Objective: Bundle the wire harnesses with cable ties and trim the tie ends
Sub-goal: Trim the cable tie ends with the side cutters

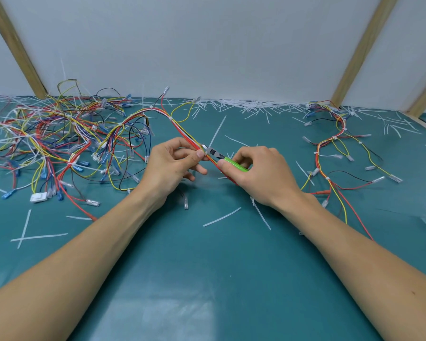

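Note:
A wire harness (180,126) of red, yellow and white wires runs from the far left pile down to the middle of the teal table. My left hand (172,166) pinches this bundle between thumb and fingers. My right hand (261,173) grips green-handled cutters (231,163), whose metal jaws (210,151) sit at the bundle right beside my left fingertips. A white cable tie (171,118) wraps the harness farther up. The tie at the jaws is mostly hidden.
A tangled pile of harnesses (59,141) covers the left of the table (207,267). Another tied harness (335,143) lies at the right. Cut white tie ends (251,104) litter the back edge, and loose ties (221,217) lie near my wrists.

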